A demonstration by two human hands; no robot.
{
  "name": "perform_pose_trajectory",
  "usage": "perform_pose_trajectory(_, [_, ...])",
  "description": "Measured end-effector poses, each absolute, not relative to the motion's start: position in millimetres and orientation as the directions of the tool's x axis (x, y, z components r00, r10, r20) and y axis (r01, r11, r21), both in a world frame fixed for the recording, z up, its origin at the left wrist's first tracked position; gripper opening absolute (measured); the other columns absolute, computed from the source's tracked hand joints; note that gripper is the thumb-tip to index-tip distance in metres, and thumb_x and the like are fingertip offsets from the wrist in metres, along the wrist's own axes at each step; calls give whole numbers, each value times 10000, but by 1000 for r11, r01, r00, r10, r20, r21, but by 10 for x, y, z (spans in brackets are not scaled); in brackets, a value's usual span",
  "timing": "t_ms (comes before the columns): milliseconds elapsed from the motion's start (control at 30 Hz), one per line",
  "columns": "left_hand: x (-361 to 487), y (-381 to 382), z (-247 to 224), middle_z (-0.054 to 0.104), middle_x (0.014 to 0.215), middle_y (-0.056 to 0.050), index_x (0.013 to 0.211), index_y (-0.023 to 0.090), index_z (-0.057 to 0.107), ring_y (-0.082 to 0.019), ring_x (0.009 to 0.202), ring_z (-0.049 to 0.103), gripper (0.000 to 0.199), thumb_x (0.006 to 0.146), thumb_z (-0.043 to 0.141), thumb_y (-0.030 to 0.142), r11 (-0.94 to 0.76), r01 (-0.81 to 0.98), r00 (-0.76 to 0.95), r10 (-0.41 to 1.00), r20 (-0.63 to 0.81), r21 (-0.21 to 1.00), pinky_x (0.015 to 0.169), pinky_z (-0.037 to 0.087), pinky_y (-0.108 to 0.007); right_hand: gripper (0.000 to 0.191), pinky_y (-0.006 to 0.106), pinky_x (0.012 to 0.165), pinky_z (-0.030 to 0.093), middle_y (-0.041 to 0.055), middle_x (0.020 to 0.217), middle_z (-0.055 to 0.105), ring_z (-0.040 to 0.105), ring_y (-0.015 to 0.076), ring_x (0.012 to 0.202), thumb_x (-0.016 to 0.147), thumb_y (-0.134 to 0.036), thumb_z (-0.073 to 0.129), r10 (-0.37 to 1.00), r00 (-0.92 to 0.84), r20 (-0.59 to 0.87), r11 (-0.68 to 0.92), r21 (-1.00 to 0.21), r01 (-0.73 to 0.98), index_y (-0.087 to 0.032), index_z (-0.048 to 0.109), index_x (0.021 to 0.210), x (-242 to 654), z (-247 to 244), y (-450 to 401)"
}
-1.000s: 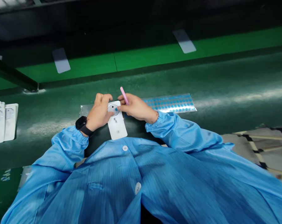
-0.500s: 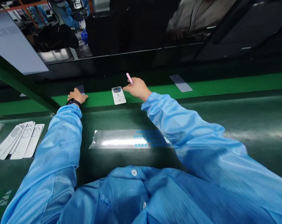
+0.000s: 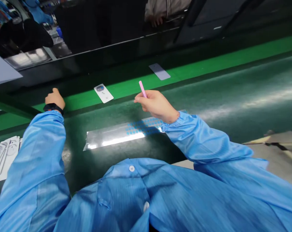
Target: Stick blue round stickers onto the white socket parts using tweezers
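My right hand is closed round a pink pen-like tool, above the near bench and just behind a clear strip with blue dots. A white phone-shaped card with a printed camera ring and a blue dot lies on the green belt, between my hands. My left hand, a black watch at its wrist, is over the belt's left part; its fingers are curled, and what they hold, if anything, is hidden. A plain grey card lies on the belt beyond my right hand.
Several white printed cards are fanned out at the left, partly behind my sleeve. A green post crosses the left side. Dark glossy panels stand behind the belt, with a person's hand showing at the top.
The view has turned and shifted. My right hand has pulled back from the white card toward the clear strip, still with the pink tool. The grey card by my left hand no longer shows.
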State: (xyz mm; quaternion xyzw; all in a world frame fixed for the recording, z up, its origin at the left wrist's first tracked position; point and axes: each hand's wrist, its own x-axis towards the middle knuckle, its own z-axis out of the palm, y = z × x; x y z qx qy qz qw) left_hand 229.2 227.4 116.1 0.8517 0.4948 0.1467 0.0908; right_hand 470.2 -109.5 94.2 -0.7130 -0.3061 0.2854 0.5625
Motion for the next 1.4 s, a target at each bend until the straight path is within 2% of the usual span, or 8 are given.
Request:
perform_pose_trajectory(167, [2091, 1790, 1435, 516, 787, 56, 786, 270, 328, -210, 926, 668, 473, 588, 612, -52, -150, 902, 39, 962, 270, 406, 1102, 591, -504, 242, 235, 510, 420, 7, 684, 628, 508, 101, 562, 920, -267, 748, 694, 720, 0, 85, -993, -82, -188, 698, 697, 4637, 709, -1230])
perform_pose_trajectory(367, [1850, 369, 914, 597, 826, 32, 828, 218, 653, -203, 826, 621, 232, 638, 658, 85, -270, 703, 168, 962, 215, 658, 975, 575, -405, 469, 202, 428, 393, -55, 536, 522, 466, 87, 459, 964, -612, 838, 797, 603, -37, 20, -996, -86, -189, 729, 794, 4563, 378, -1379])
perform_pose_trajectory(600, [1722, -418, 381, 674, 1007, -4, 982, 256, 578, -161, 670, 675, 279, 725, 685, 265, -107, 651, 421, 874, -241, 752, 799, 590, -351, 259, 162, 515, 538, -16, 615, 704, 645, 89, 513, 957, -28, 797, 839, 484, -247, -235, -968, -87, -165, 652, 792, 4455, 284, -1321])
perform_pose_trajectory(700, [1642, -415, 517, 724, 975, -3, 963, 280, 537, -180, 639, 701, 271, 755, 688, 365, -161, 666, 535, 783, -317, 729, 755, 601, -358, 286, 162, 517, 559, -15, 635, 715, 668, 89, 520, 1021, 12, 675, 810, 512, -285, -283, -956, -84, -175, 614, 814, 4367, 298, -1275])
perform_pose_trajectory(900, [1420, -354, 830, 832, 955, -41, 1030, 325, 638, -302, 843, 833, 268, 840, 648, 514, -327, 633, 740, 523, -423, 702, 760, 654, -426, 283, 213, 538, 600, -2, 696, 726, 713, 124, 573, 1058, -44, 655, 780, 549, -302, -323, -944, -60, -205, 568, 841, 4296, 326, -1186])
perform_pose_trajectory(1000, [1510, -253, 809, 861, 1065, -58, 1080, 338, 725, -336, 1002, 836, 266, 898, 647, 516, -544, 550, 817, 510, -271, 634, 909, 669, -494, 273, 219, 516, 587, 0, 677, 720, 719, 143, 574, 1027, -71, 709, 812, 516, -273, -319, -948, -1, -214, 573, 838, 4317, 280, -1147])
perform_pose_trajectory(1167, [2006, 8, 475, 679, 1614, -132, 1358, 250, 776, -460, 1659, 426, 516, 863, 799, 393, -842, 326, 936, 350, -24, 431, 1308, 402, -694, 263, 203, 497, 580, -10, 655, 719, 718, 134, 557, 1008, -69, 710, 816, 521, -249, -318, -947, 47, -217, 580, 834, 4328, 203, -1122])
perform_pose_trajectory(1400, [2012, 73, 169, 758, 1487, -151, 1201, 247, 851, -523, 1655, 389, 402, 846, 892, 432, -873, 338, 938, 345, -45, 353, 1284, 363, -762, 261, 210, 520, 592, -12, 648, 705, 716, 134, 553, 984, -88, 755, 810, 522, -268, -345, -937, 54, -217, 577, 844, 4334, 199, -1138])
